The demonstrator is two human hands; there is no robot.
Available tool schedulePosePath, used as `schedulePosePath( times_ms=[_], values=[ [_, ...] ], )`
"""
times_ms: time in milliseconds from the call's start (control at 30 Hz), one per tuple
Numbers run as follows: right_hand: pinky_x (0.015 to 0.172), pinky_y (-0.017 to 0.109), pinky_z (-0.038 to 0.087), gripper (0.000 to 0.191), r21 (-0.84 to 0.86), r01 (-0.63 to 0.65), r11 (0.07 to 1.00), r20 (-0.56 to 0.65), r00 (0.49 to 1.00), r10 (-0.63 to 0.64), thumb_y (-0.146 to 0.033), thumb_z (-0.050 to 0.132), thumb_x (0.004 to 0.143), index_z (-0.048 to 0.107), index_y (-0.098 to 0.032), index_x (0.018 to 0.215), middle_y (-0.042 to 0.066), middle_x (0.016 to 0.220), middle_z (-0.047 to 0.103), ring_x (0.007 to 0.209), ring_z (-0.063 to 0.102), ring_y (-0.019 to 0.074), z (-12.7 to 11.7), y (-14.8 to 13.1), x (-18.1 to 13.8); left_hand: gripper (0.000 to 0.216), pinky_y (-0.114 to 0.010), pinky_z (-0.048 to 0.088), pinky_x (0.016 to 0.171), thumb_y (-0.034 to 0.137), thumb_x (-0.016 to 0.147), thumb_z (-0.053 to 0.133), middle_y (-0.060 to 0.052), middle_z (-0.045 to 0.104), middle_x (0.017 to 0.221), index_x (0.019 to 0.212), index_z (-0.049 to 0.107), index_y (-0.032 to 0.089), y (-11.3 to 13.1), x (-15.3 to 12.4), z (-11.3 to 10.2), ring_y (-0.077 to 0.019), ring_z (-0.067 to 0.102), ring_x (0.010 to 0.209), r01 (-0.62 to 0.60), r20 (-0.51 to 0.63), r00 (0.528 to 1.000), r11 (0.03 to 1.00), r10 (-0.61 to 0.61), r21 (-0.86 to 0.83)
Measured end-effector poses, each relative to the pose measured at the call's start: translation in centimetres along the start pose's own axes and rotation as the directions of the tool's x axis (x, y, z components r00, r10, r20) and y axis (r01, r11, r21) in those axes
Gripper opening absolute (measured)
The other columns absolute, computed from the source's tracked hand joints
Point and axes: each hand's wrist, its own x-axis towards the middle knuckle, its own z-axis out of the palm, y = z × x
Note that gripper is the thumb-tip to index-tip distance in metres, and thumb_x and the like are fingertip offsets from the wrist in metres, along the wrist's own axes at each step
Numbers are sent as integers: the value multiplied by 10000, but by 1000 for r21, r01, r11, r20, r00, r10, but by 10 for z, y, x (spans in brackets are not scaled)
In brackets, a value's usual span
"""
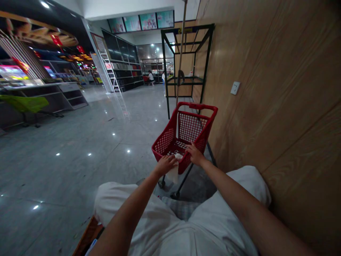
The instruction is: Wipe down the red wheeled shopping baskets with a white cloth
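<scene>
White cloth (174,173) in closed left hand (165,164), right hand (195,153) gripping red cart (165,140)

Wood-panelled wall (279,89) at right, white socket (235,88) on it. Black metal rack (186,64) against wall. Stepladder (112,73) far back. Green chair (25,104) at left. Glossy grey floor (80,149). Screens (141,22) overhead.

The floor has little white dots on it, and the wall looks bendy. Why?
Head view: the dots are ceiling lights glaring off the glossy floor; head view: the wide lens bows and tilts the wooden wall; head view: the far shop is dim and soft, the red cart and white cloth clearer.
</scene>
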Motion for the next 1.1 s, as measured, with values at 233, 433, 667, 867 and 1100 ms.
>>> schedulePosePath(
  times_ms=[233, 433, 667, 867, 1100],
  values=[
    [1129, 526, 208, 372, -34, -138, 990, 153, 978, 141, -51, 473, 647, 670, -137, 951, 138, 1281, 541, 1376, 268, 276, -48, 9, -5, 250, -344, 441, 854, 311, 879, 562, -69, 592, 1139, 1111, 604, 227, -29, 8, -5, -199, 562, 971, 16, 36, 999, 1000, -16, -6],
    [1109, 527, 180, 421, -166, -86, 982, 202, 972, 119, -210, 487, 790, 576, -199, 1201, 96, 1186, 606, 1113, 537, 230, -17, -74, -18, 205, -412, 415, 901, 316, 861, 579, -85, 591, 1101, 1027, 611, 200, 25, 18, 14, -234, 524, 1003, 273, -116, 955, 962, -272, -8],
    [897, 403, 386, 575, -327, -40, 944, 101, 992, 77, -152, 492, 752, 450, -145, 1326, 114, 1042, 636, 925, 563, 247, -4, -76, -60, 202, -365, 446, 895, 299, 907, 505, -67, 597, 1032, 1068, 601, 222, 16, 23, 3, -197, 550, 992, 1, 42, 999, 996, 3, -89],
    [902, 387, 361, 461, -279, -69, 958, 27, 996, 79, -134, 498, 705, 560, -160, 1161, 89, 1032, 649, 940, 559, 235, -23, -49, -75, 159, -317, 469, 910, 232, 896, 521, -59, 592, 1094, 1027, 610, 215, 6, 21, -7, -171, 555, 1045, 4, -13, 1000, 974, -7, -226],
    [975, 435, 315, 381, -292, -142, 946, -10, 989, 145, -174, 504, 714, 578, -145, 1086, 110, 1015, 654, 942, 557, 244, -17, -46, -69, 168, -348, 470, 898, 209, 890, 518, -68, 623, 1015, 1032, 600, 172, 81, 62, 12, -191, 568, 1003, 136, -39, 988, 967, -148, -217]
  ],
)
